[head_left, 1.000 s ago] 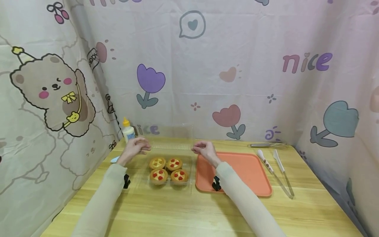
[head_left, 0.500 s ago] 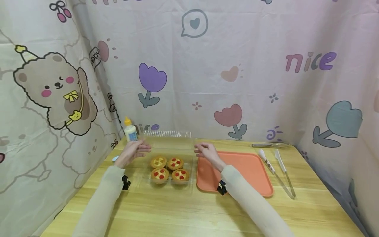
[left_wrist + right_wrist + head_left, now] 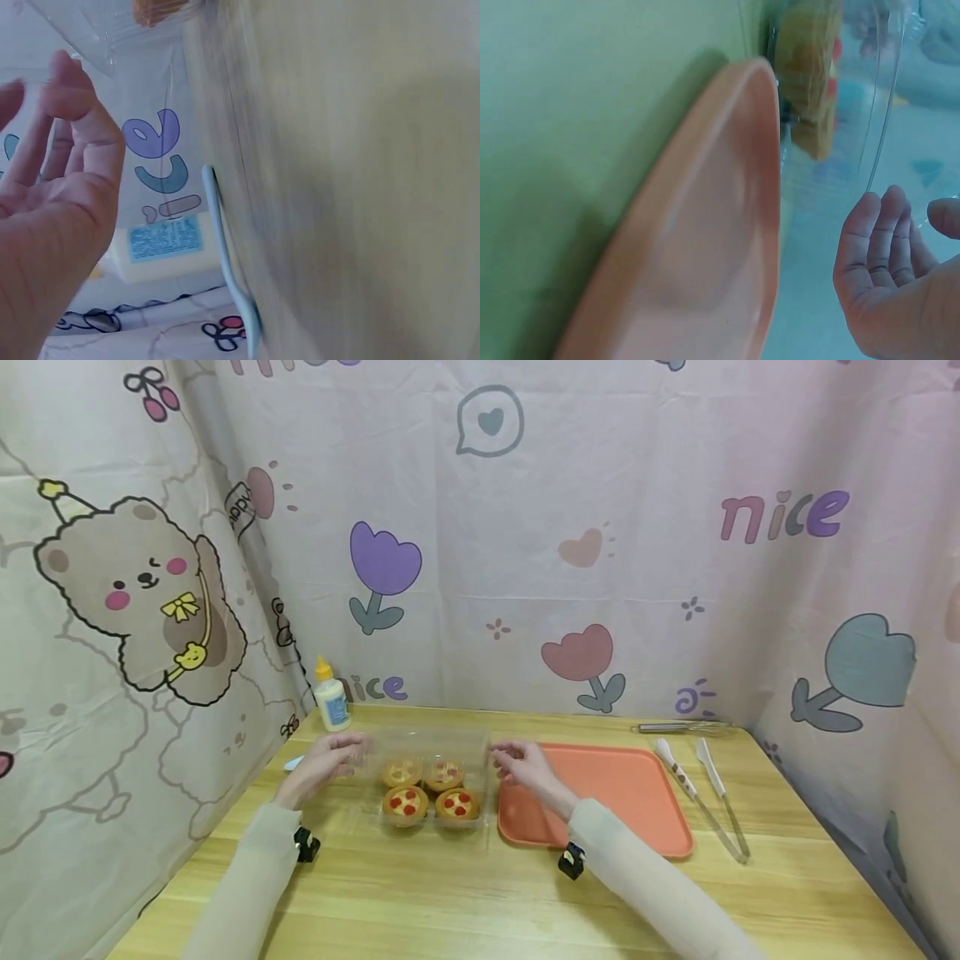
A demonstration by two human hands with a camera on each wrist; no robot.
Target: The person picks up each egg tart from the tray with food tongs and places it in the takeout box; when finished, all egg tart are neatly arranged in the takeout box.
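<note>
A clear plastic container [image 3: 483, 806] lies on the table with several small tarts [image 3: 405, 807] in it, most topped with red pieces. Its hinged lid [image 3: 429, 740] slants over the back tarts, which show through the plastic. My left hand [image 3: 321, 767] holds the lid at its left side, fingers loosely bent, and in the left wrist view a clear edge runs between thumb and fingers. On the other side my right hand [image 3: 531, 770] holds the lid's right edge, with fingertips right at the rim [image 3: 881, 142] in the right wrist view.
An orange tray [image 3: 622, 793] lies beside the container, under the right forearm. Tongs [image 3: 708, 810] and a whisk [image 3: 682, 727] lie farther right. At the back left stands a white bottle [image 3: 332, 703] with a yellow cap, near a pale blue utensil [image 3: 219, 225].
The lid has swung from standing upright behind the tarts down and forward over them. Both hands have come slightly lower and nearer with it, and the left forearm has shifted left.
</note>
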